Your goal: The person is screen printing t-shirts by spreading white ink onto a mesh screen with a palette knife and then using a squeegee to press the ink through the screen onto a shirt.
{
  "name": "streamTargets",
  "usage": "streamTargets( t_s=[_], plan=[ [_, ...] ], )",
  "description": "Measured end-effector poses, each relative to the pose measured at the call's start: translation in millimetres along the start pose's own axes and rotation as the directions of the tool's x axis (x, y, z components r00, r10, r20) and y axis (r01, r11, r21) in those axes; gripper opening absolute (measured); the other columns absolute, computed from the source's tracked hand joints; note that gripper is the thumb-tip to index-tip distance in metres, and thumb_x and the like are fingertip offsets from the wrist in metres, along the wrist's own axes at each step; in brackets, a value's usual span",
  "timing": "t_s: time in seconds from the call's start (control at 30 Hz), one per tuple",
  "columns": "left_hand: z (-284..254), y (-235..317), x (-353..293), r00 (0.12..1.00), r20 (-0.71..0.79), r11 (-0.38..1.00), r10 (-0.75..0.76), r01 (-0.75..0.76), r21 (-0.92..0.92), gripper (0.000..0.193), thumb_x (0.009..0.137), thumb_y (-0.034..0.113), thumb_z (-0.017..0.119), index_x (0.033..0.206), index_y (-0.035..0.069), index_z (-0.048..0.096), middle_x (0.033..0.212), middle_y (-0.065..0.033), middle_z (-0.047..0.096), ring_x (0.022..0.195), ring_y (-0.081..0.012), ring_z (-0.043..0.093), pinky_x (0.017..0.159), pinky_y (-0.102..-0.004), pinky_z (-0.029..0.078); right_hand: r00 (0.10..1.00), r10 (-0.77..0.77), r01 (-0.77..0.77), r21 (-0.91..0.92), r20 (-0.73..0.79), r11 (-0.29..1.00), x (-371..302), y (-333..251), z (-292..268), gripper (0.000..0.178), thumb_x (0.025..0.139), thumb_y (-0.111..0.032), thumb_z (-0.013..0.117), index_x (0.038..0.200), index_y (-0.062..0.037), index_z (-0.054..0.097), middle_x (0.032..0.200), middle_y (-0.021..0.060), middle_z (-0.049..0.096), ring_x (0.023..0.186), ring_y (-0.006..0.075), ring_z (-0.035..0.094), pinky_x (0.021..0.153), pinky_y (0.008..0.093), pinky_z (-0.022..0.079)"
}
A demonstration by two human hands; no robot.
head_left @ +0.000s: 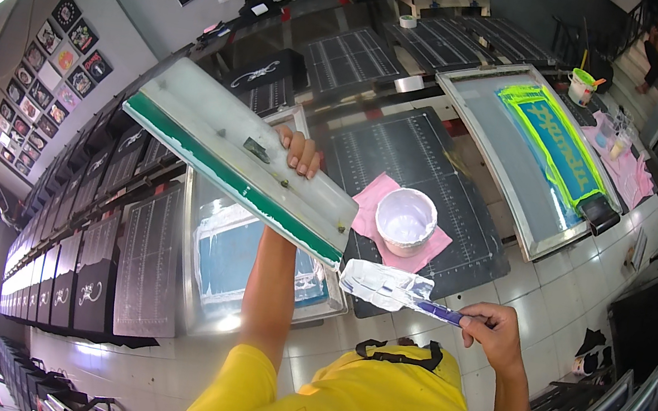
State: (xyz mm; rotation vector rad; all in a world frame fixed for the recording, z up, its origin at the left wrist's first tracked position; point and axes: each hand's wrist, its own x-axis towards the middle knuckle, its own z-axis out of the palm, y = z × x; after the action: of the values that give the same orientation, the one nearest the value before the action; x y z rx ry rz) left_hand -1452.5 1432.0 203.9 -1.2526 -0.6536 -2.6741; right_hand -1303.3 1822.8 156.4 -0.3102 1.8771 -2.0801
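Fingers of my left hand [299,154] wrap over the edge of a wide squeegee [244,139] with a pale, stained holder and a green blade. White ink coats the blade's lower edge, and the squeegee hangs tilted, its right end lower. My right hand [496,335] grips the purple handle of an ink spatula [389,289], whose broad head is thick with white ink. That head is close by the squeegee's lower right corner; whether they touch I cannot tell. Just beyond stands an ink-smeared white tub [406,220] on a pink cloth [429,259].
A framed screen [249,266] with a blue stencil lies under the squeegee. At right is another screen [542,154] with bright yellow-green ink. Black printing boards [466,220] run along the tables. A white bucket [581,89] stands far right; a person [657,56] sits on stairs.
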Motion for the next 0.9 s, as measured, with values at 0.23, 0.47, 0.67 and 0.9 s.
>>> streamTargets(
  t_s=[0.23,0.47,0.67,0.9],
  plan=[
    [12.1,0.3,8.2,0.992,0.096,0.996,-0.087,0.084,0.035,0.027,0.098,0.029,0.053,0.094,0.005,0.042,0.070,-0.0057,0.044,0.066,-0.0190,0.049,0.060,-0.0321,0.044,0.980,0.166,-0.171,0.035,0.109,0.985,22.4,-11.0,-5.9,0.012,0.084,-0.004,0.065,0.089,0.0059,0.070,0.059,0.0059,0.060,0.046,0.0087,0.050,0.042,0.0203,0.032],
    [14.4,1.0,12.6,0.975,0.195,0.992,-0.112,0.097,0.085,0.027,0.097,0.030,0.054,0.091,0.006,0.044,0.068,-0.0052,0.046,0.063,-0.0180,0.049,0.056,-0.0302,0.045,0.964,0.187,-0.193,0.013,0.190,0.981,41.3,-13.1,0.1,0.009,0.084,-0.003,0.064,0.087,0.0042,0.070,0.058,0.0049,0.059,0.045,0.0075,0.048,0.041,0.0200,0.029],
    [7.6,-3.0,16.0,0.947,0.274,0.986,-0.166,0.149,0.081,0.030,0.097,0.032,0.054,0.091,0.004,0.045,0.066,-0.0061,0.047,0.062,-0.0191,0.051,0.056,-0.0314,0.048,0.960,0.190,-0.201,0.030,0.206,0.979,53.3,-10.7,5.8,0.010,0.084,-0.004,0.064,0.089,0.0042,0.069,0.058,0.0045,0.059,0.045,0.0074,0.049,0.041,0.0199,0.028],
    [8.2,-13.4,6.2,0.963,0.155,0.975,-0.222,0.219,0.037,0.037,0.092,0.037,0.059,0.095,0.001,0.050,0.070,-0.0107,0.053,0.065,-0.0237,0.056,0.059,-0.0353,0.051,0.959,0.167,-0.200,0.125,0.230,0.972,67.7,-18.2,22.3,0.011,0.084,-0.005,0.065,0.088,0.0042,0.069,0.059,0.0049,0.059,0.046,0.0066,0.047,0.042,0.0196,0.026]
  ],
)
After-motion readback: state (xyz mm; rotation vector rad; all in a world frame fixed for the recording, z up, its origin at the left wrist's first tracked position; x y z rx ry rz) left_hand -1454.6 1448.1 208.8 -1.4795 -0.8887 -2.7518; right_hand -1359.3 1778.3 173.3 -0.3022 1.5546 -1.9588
